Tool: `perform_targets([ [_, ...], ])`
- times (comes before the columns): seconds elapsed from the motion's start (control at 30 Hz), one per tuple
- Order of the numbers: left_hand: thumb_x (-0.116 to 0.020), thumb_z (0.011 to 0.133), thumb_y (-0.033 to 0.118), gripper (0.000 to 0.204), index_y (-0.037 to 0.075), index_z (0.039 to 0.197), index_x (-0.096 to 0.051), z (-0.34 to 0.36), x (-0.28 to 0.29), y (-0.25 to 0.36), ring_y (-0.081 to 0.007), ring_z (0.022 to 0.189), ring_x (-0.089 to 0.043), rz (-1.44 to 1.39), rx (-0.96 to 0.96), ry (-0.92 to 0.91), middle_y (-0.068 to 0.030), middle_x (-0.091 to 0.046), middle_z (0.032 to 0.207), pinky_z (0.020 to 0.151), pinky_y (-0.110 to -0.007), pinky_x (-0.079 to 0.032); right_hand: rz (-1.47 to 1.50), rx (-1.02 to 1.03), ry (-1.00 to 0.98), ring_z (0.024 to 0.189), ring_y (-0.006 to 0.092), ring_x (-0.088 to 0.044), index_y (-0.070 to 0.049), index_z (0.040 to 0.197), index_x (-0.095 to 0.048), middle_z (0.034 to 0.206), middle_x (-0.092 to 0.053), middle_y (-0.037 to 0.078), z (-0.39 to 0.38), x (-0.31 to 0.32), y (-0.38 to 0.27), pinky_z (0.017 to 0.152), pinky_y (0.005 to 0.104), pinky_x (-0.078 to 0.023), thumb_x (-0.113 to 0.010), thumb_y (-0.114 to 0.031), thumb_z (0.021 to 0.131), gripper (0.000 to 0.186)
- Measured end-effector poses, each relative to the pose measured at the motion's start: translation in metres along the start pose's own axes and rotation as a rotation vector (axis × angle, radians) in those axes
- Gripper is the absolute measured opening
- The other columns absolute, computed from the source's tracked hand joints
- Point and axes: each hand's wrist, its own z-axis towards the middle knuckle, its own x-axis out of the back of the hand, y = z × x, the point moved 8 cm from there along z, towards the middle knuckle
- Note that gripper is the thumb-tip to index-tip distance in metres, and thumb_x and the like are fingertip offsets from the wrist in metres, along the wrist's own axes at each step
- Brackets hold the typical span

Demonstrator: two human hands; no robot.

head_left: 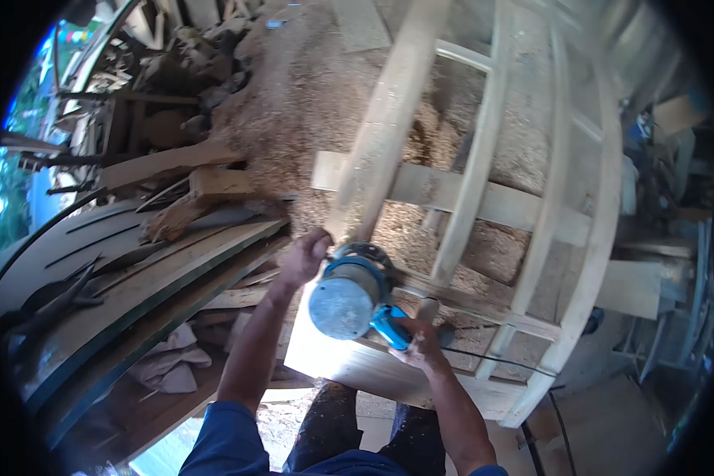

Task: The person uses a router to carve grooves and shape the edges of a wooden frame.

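A corded power router (343,297) with a round grey motor top and blue housing sits on the near end of a long wooden beam (389,103). My right hand (419,343) is wrapped round its blue handle (390,327). On the opposite side, my left hand (306,259) is closed close beside the router's base. What its fingers grip is hidden. The beam runs away from me along the left side of a pale wooden frame (477,170) of curved slats and short crosspieces. A wide flat board (444,189) crosses beneath the slats.
Wood shavings (278,119) cover the floor beyond the tool. Long planks (151,285) are stacked at left, with offcuts (218,184) and scrap wood behind. A black cord (492,361) trails right from the router. More boards (631,287) stand at right.
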Motion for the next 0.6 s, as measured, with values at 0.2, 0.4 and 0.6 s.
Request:
perform_targets([
  [0.2, -0.054, 0.093, 0.022, 0.018, 0.005, 0.093, -0.059, 0.030, -0.037, 0.014, -0.0366, 0.080, -0.064, 0.089, -0.039, -0.089, -0.0193, -0.064, 0.083, 0.073, -0.045, -0.050, -0.052, -0.151, 0.038, 0.088, 0.0351, -0.059, -0.002, 0.121, -0.057, 0.099, -0.060, 0.018, -0.041, 0.004, 0.053, 0.081, 0.0482, -0.048, -0.078, -0.013, 0.064, 0.061],
  [0.4, -0.054, 0.092, 0.021, 0.015, 0.006, 0.087, -0.055, 0.017, -0.022, 0.010, -0.0390, 0.076, -0.063, 0.155, -0.132, -0.052, -0.0184, -0.060, 0.077, 0.068, -0.049, -0.048, -0.239, -0.210, 0.060, 0.104, 0.0391, -0.059, -0.001, 0.127, -0.056, 0.114, -0.060, 0.022, -0.052, -0.011, 0.060, 0.095, 0.0504, -0.044, -0.075, -0.012, 0.064, 0.066],
  [0.6, -0.051, 0.096, 0.024, 0.020, 0.006, 0.092, -0.056, 0.015, -0.022, 0.009, -0.0394, 0.081, -0.065, 0.132, -0.135, -0.059, -0.0191, -0.062, 0.081, 0.072, -0.049, -0.050, -0.180, -0.387, 0.001, 0.108, 0.0409, -0.056, -0.002, 0.127, -0.055, 0.117, -0.057, 0.023, -0.049, -0.003, 0.067, 0.096, 0.0524, -0.043, -0.075, -0.013, 0.065, 0.066],
])
